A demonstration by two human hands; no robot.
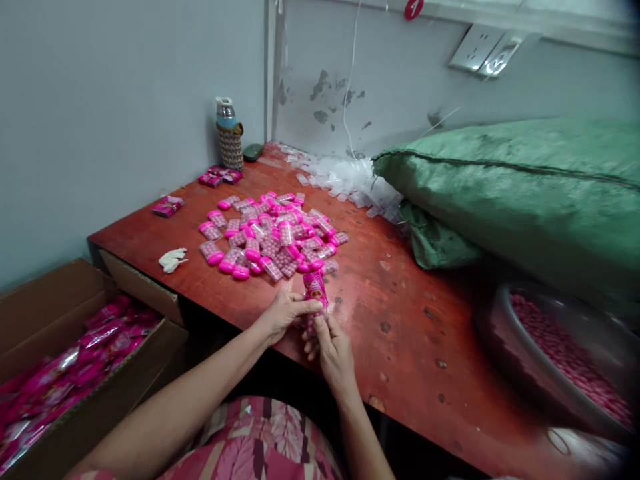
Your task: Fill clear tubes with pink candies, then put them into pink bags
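Over the table's front edge, my left hand (289, 313) pinches a pink printed packet (315, 287) between thumb and fingers. Pink balls show at the lower end of the packet, apparently in a clear candy container (312, 323) partly inside it. My right hand (334, 347) is closed on that lower end, thumb in front; some of its fingers are hidden behind. Just beyond my hands lies a loose pile of clear candy containers (270, 243) with bright pink caps, filled with pink balls.
Left stands a carton (150, 360) of filled pink packets (103, 333). Flat packets (168, 206), a white crumpled scrap (173, 260) and a bottle in a knitted sleeve (230, 143) lie or stand at left. Clear empty cases (345, 180), a green sack (515, 173) and a basin (505, 320) of pink balls occupy the right.
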